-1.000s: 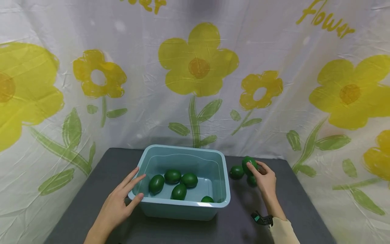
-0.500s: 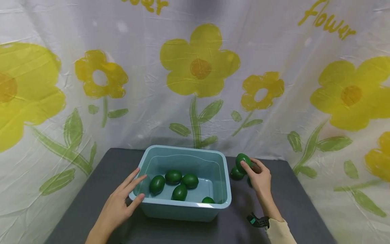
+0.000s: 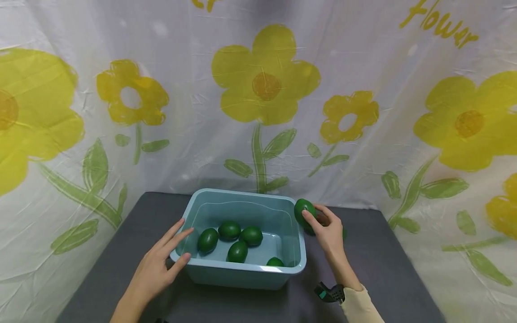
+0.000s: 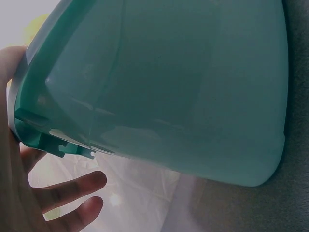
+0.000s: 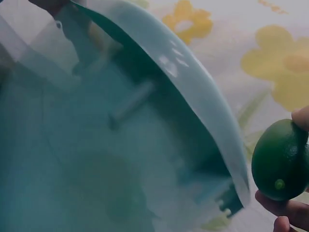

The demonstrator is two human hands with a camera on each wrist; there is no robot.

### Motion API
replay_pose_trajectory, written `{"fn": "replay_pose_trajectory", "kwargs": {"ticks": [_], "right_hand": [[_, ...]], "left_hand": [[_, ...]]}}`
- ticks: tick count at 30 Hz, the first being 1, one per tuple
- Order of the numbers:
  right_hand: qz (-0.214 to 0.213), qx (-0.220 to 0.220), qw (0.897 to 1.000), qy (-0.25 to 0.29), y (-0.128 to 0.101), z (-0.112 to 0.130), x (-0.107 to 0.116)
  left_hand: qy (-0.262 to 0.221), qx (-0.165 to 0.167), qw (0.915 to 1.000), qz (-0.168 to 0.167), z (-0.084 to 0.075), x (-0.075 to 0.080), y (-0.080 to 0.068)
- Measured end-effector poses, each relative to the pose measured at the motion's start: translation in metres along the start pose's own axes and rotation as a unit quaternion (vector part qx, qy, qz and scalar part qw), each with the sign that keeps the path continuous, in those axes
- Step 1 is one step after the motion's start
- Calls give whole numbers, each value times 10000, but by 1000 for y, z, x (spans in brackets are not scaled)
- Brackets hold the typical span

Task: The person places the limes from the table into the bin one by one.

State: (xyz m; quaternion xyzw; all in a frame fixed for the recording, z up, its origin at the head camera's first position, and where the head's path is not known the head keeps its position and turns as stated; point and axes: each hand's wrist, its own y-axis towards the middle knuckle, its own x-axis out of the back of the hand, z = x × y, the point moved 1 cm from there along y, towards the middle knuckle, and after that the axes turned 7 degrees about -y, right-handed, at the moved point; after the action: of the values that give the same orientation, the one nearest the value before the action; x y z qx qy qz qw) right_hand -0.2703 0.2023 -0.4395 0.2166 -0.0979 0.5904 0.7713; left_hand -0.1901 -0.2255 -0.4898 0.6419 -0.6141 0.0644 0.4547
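A light blue plastic basin point(image 3: 244, 274) stands on the dark table with several green avocados point(image 3: 208, 241) inside. Just beyond its right rim, my right hand point(image 3: 330, 231) pinches another avocado point(image 3: 304, 211) between thumb and fingers, held up at about rim height. In the right wrist view, the held avocado point(image 5: 280, 159) shows a small pale spot near one end. My left hand point(image 3: 155, 262) lies at the basin's left rim with its fingers spread and mostly straight. The left wrist view shows some of its fingers point(image 4: 79, 188) off the basin wall.
Right of the basin, loose avocados lie on the table point(image 3: 387, 278), largely hidden behind my right hand; one green edge point(image 3: 344, 233) peeks out. A white curtain point(image 3: 186, 116) printed with yellow flowers hangs around the table's back and sides.
My right hand has carried the held avocado leftward, from above the loose ones to the basin's right rim. My left hand and the basin have stayed in place.
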Motion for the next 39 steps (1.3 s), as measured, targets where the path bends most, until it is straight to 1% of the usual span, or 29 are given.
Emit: {"fn": "replay_pose_trajectory", "kwargs": {"ticks": [3, 6, 13, 18, 26, 33, 39], "right_hand": [[99, 131, 9998, 96, -2, 3, -9], [197, 353, 9992, 15, -3, 5, -18], [429, 800, 9944, -537, -5, 7, -29], [441, 1086, 9888, -924, -7, 7, -31], [426, 1390, 9781, -1488, -11, 7, -32], [488, 1535, 9765, -1435, -13, 7, -31], [143, 1820, 9759, -1198, -13, 5, -24]], "left_hand": [[-8, 23, 10000, 20, 0, 0, 0], [-7, 45, 10000, 36, 0, 0, 0], [12, 77, 10000, 56, -2, 0, 0], [8, 26, 10000, -20, -3, 0, 0], [68, 88, 9999, 7, -3, 0, 0], [72, 188, 9998, 60, -3, -1, 0], [66, 114, 9999, 32, -2, -1, -1]]}}
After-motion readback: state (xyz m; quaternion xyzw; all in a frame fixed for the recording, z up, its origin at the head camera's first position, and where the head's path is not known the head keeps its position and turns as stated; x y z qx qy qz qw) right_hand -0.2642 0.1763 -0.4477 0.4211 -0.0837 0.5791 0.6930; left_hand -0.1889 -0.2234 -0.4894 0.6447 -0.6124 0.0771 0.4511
